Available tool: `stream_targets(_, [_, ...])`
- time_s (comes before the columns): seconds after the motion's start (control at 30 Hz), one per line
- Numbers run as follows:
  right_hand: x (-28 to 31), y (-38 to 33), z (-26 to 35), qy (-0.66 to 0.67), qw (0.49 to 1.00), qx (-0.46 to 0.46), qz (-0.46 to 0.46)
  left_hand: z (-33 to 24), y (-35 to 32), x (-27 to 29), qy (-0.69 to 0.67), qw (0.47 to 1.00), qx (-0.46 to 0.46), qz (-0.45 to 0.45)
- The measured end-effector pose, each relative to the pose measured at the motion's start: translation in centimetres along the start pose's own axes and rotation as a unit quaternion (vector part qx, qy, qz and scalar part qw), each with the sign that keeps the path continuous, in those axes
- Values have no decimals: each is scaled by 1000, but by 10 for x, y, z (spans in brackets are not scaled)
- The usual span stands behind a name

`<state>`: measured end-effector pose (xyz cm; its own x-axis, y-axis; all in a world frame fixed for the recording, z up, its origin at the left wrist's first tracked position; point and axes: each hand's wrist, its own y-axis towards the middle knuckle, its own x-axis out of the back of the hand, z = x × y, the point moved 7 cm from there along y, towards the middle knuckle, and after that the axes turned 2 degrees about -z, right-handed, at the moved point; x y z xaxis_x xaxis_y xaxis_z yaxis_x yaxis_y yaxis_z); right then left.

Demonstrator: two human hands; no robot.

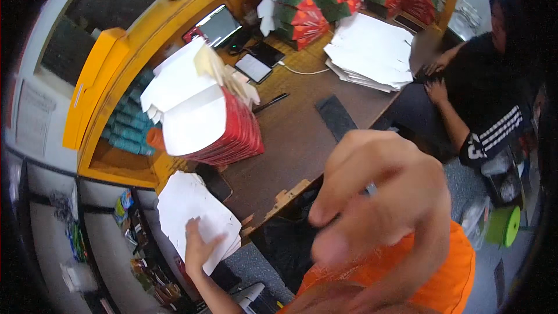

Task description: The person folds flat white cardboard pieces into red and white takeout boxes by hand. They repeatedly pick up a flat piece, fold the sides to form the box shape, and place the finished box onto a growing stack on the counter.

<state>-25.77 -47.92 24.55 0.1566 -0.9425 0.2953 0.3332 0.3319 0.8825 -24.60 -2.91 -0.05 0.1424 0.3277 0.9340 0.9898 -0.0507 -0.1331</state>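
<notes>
My left hand [201, 248] lies with fingers spread on a stack of white cut card sheets [189, 203] at the table's near left corner. My right hand [383, 189] is raised close to the camera, over the near side, and looks large and somewhat blurred. Its fingers are curled in, with the thumb near the index fingertip, and nothing shows in them. A small shiny spot, perhaps a ring, shows between its fingers. Beyond my left hand stands a tall pile of nested red cartons [226, 134] with white insides.
On the brown table [279, 157] are a dark flat strip [337, 117], a phone [253, 68] and another white card stack [372, 49]. Red and green cartons [302, 17] stand at the back. A person in black [494, 75] sits at the right. Shelves [110, 227] line the left.
</notes>
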Motion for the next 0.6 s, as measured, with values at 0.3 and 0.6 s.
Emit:
stream_targets(0.3, [-105, -56, -91, 65, 964, -219, 136, 6, -20, -1, -80, 991, -3, 105])
stream_targets(0.6, [-231, -234, -72, 350, 769, -430, 319, -14, -96, 163, -126, 873, 71, -466])
